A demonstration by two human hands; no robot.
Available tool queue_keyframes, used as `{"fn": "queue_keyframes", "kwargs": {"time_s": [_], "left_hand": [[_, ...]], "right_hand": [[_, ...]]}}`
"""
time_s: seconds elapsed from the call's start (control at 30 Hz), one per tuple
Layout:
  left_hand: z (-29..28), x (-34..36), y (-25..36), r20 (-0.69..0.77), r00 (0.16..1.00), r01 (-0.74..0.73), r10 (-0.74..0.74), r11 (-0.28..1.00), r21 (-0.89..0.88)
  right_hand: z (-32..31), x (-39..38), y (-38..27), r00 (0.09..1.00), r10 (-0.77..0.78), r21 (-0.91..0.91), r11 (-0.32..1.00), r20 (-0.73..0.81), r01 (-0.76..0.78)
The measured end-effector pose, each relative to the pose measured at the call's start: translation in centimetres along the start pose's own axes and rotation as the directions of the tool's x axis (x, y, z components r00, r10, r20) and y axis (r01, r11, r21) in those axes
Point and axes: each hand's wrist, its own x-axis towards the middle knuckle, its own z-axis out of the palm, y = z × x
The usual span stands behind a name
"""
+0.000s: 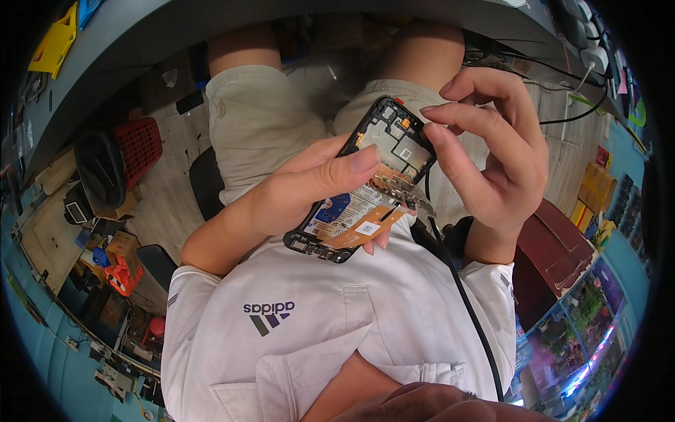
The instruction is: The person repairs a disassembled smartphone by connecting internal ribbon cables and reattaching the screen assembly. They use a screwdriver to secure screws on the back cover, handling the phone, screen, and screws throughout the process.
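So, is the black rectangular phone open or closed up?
Open. The phone has no cover on this side, so its grey inner plate and wide orange flex ribbon show.

Close, downward view from head height (a wide fisheye).

Left grip [309, 174] clasped; right grip [498, 151] (half-curled)

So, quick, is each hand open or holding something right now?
Left hand: closed, holding the opened phone.
Right hand: open, fingers bent, by the phone's upper end; contact cannot be told.
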Motion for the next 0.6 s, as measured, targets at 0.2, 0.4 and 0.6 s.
{"fn": "queue_keyframes", "kwargs": {"time_s": [0.2, 0.4, 0.6], "left_hand": [[0.41, -0.12, -0.19, -0.055, 0.998, -0.008, 0.008, 1.0, -0.001], [0.35, -0.14, -0.1, -0.048, 0.999, 0.005, -0.005, 1.0, 0.0], [0.85, -0.12, -0.06, -0.089, 0.996, -0.009, 0.008, 1.0, -0.021]], "right_hand": [[-0.4, 0.08, -0.18, 0.984, 0.173, 0.132, 0.975, 0.044, -0.177], [-0.12, -0.13, 0.04, 0.944, 0.319, 0.302, 0.895, 0.083, -0.329], [0.1, -0.16, 0.48, 0.936, 0.321, 0.298, 0.888, 0.146, -0.351]]}}
